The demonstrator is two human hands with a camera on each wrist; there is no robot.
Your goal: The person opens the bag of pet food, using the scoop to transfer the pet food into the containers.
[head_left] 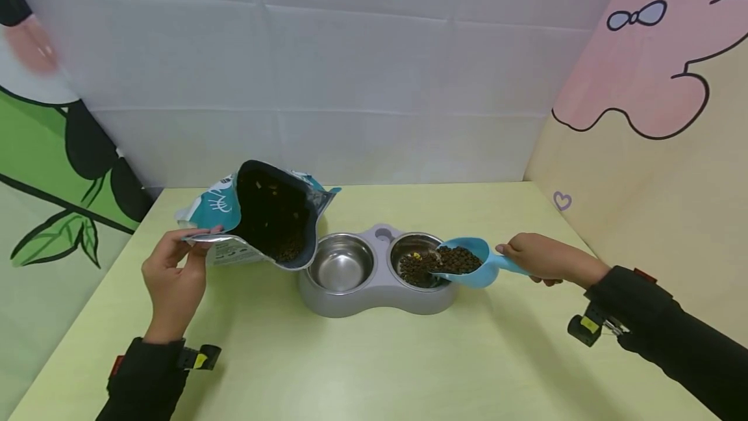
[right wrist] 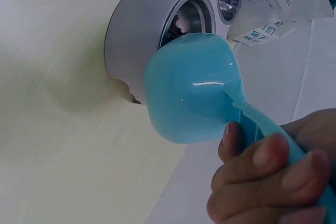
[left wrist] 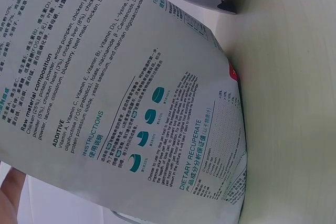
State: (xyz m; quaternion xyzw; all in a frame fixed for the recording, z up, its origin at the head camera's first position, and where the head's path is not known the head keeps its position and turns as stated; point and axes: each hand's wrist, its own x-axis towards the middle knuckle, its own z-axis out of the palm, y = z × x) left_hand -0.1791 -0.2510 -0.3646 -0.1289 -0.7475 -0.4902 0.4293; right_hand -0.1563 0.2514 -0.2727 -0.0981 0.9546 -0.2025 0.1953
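Observation:
My left hand (head_left: pixel 175 278) pinches the rim of a teal and white pet food bag (head_left: pixel 219 206), whose wide mouth faces me with brown kibble (head_left: pixel 289 249) inside. In the left wrist view the bag's printed back (left wrist: pixel 121 98) fills most of the picture. A light blue scoop (head_left: pixel 482 271) full of kibble is gripped by the handle in my right hand (head_left: pixel 543 258). Its tip is tilted over the right steel bowl (head_left: pixel 415 242), where kibble (head_left: pixel 416 268) lies. The right wrist view shows the scoop's underside (right wrist: pixel 191 87) and my fingers curled round the handle.
Both bowls sit in a grey double feeder (head_left: pixel 374 297); the left steel bowl (head_left: pixel 341 264) holds no kibble. The feeder stands on a pale yellow table (head_left: pixel 350 369). A white wall (head_left: pixel 350 83) rises behind, with cartoon-printed panels at left and right.

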